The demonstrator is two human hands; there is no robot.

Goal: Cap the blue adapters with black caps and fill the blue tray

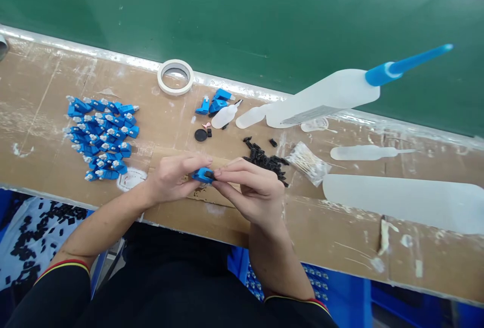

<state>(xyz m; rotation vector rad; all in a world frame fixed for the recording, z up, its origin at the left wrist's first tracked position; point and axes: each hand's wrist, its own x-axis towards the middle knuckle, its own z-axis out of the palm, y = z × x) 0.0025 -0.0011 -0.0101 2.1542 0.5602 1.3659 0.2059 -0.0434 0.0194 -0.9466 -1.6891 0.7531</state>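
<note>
Between my two hands is a small blue plastic part [201, 174], held just above the cardboard-covered bench. My left hand [174, 176] grips its left end between thumb and fingers. A small black piece [209, 174] sits at the right end of the blue part, pinched by the thumb and fingertips of my right hand [254, 186]. Whether the black piece is seated in the blue part I cannot tell. Right of my hands lies a heap of small black pieces [264, 160]. To the left, several blue parts with whitish tips [102, 136] lie in rows.
Behind my hands lie a tape roll [162, 83], a black round cap [200, 135], a few blue parts [219, 102] and a small white bottle [224, 116]. A large white bottle with a blue nozzle [325, 93] stands right of them. A bag of cotton swabs [309, 163] lies farther right.
</note>
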